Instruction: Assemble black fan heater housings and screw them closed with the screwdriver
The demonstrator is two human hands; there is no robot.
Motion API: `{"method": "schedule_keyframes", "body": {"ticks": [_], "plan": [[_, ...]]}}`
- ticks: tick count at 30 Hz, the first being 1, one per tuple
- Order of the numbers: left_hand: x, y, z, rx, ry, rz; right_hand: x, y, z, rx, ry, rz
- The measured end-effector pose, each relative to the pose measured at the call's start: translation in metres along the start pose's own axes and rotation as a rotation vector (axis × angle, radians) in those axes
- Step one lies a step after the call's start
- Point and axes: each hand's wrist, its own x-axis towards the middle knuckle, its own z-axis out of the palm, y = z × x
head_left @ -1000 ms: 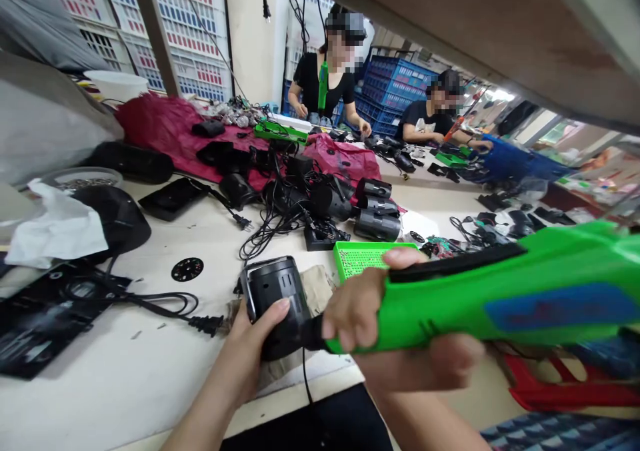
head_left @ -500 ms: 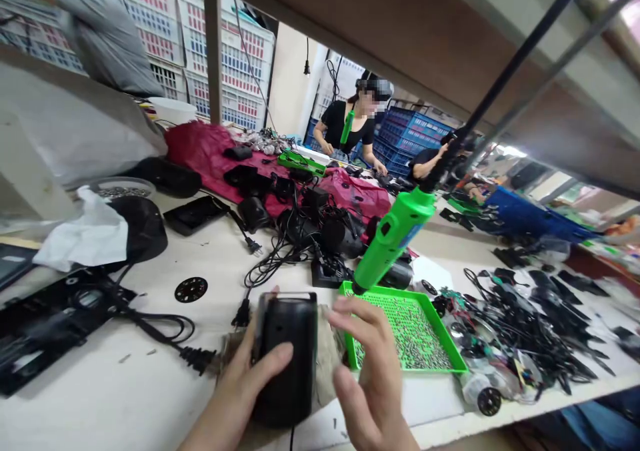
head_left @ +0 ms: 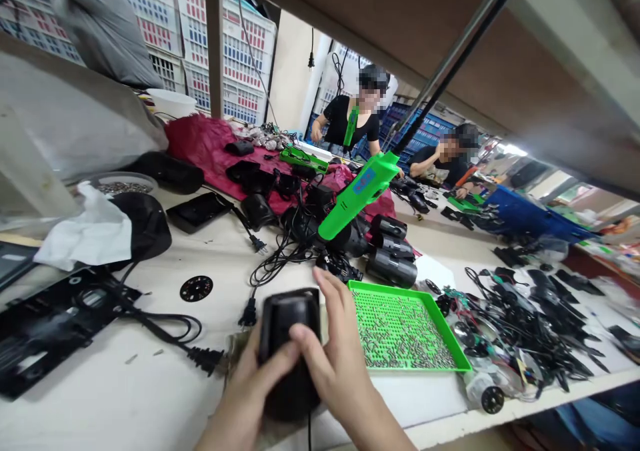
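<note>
A rounded black plastic housing [head_left: 290,304], with a cord trailing from its lower end, stands in front of me over a tan cloth. My left hand [head_left: 263,364] grips its left side, thumb laid across the front. From the right, my right hand [head_left: 335,344] rests on the same housing, its thumb on the front face and its fingers extended along the far side, partly hidden. Above my hands a green electric screwdriver [head_left: 357,198] dangles at a slant. Right of my right hand lies a green tray [head_left: 453,334] of small screws [head_left: 405,331].
Left on the table are a black panel [head_left: 50,334], a plug [head_left: 207,359] and a black disc [head_left: 196,288]. Tangled cords and black cylinders [head_left: 393,268] lie beyond. Loose black parts [head_left: 540,324] pile at right. A shelf runs overhead; co-workers [head_left: 345,118] sit across.
My right hand has moved left onto the housing, from held apart beside it. The screwdriver has swung away, up and to the left. My left hand keeps its hold.
</note>
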Motion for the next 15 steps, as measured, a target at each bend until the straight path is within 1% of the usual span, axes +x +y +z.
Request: {"method": "schedule_keyframes", "body": {"ticks": [1, 3, 4, 6, 9, 10, 12, 15], "plan": [[0.002, 0.002, -0.001, -0.102, 0.032, -0.036, -0.003, -0.001, 0.002, 0.004, -0.033, 0.061], [0.006, 0.005, -0.004, -0.293, 0.054, -0.042, -0.009, -0.004, 0.007, 0.054, -0.156, 0.209], [0.008, 0.007, -0.005, -0.363, 0.055, -0.028, -0.011, -0.006, 0.009, 0.083, -0.216, 0.276], [0.009, 0.011, -0.005, -0.443, 0.097, -0.034, -0.013, -0.010, 0.012, 0.110, -0.276, 0.364], [0.006, 0.014, -0.002, -0.476, 0.233, -0.130, -0.012, -0.015, 0.012, 0.111, -0.314, 0.416], [0.005, 0.014, -0.001, -0.482, 0.256, -0.173, -0.012, -0.016, 0.011, 0.116, -0.339, 0.425], [0.003, 0.015, 0.001, -0.500, 0.248, -0.228, -0.014, -0.017, 0.011, 0.125, -0.378, 0.431], [0.002, 0.016, 0.000, -0.523, 0.208, -0.253, -0.020, -0.016, 0.016, 0.141, -0.345, 0.396]]}}
